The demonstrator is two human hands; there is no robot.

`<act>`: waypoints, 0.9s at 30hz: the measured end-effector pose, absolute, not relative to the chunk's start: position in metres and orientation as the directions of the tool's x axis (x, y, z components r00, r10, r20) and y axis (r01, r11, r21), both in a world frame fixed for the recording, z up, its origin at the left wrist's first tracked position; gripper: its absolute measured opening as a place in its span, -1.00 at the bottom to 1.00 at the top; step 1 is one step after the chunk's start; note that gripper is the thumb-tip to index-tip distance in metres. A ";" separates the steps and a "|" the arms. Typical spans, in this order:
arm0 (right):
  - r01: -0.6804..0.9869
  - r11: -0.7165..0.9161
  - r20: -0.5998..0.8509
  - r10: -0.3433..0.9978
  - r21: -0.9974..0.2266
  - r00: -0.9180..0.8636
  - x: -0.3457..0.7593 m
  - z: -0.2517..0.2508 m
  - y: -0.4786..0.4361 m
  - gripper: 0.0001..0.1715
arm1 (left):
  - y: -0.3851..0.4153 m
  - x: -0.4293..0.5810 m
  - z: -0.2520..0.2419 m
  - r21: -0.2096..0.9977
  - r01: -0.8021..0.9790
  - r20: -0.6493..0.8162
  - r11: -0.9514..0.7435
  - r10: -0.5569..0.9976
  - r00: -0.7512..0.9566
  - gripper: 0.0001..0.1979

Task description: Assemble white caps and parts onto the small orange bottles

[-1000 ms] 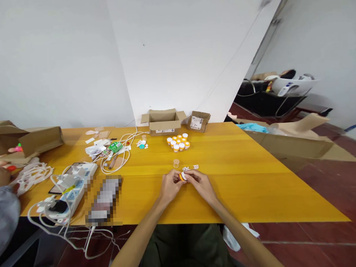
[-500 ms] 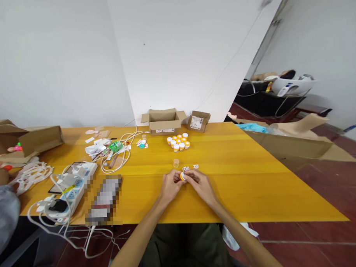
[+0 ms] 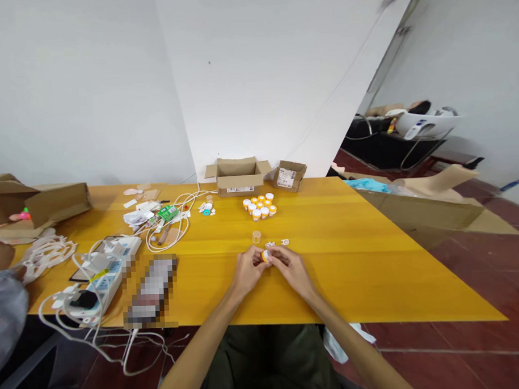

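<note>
Between my two hands is a small orange-and-white jar [image 3: 265,256], held just above the table near its front edge. The fingers of my left hand [image 3: 248,270] close on its orange side. My right hand [image 3: 293,269] pinches it from the other side, at the white part. Just beyond my fingers lie small white perforated pieces [image 3: 270,244] and another flat white piece [image 3: 285,242]. A clear little cup [image 3: 256,236] stands behind my left hand. Farther back, several similar white-lidded orange jars [image 3: 260,206] stand in a cluster.
An open cardboard box [image 3: 241,185] and a smaller carton [image 3: 289,176] stand at the wall. To the left are a power strip [image 3: 113,276], tangled white cables, a blurred-out phone [image 3: 152,292] and loose scraps. Another person's sleeve [image 3: 7,317] shows at far left.
My hands stay in almost the same place, still holding the jar. At the far left, the other person's hand has shifted slightly.
</note>
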State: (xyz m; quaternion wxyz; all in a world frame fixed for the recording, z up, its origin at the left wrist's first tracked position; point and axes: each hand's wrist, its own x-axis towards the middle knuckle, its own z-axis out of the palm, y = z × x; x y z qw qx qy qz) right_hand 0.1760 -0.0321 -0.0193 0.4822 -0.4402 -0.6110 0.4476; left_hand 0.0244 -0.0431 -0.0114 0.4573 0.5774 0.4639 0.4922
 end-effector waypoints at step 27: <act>0.029 0.154 0.143 0.961 -0.988 -0.235 0.178 -0.013 -0.034 -0.63 | -0.043 0.023 -0.011 0.972 0.121 0.185 -0.201 0.974 0.130 -0.83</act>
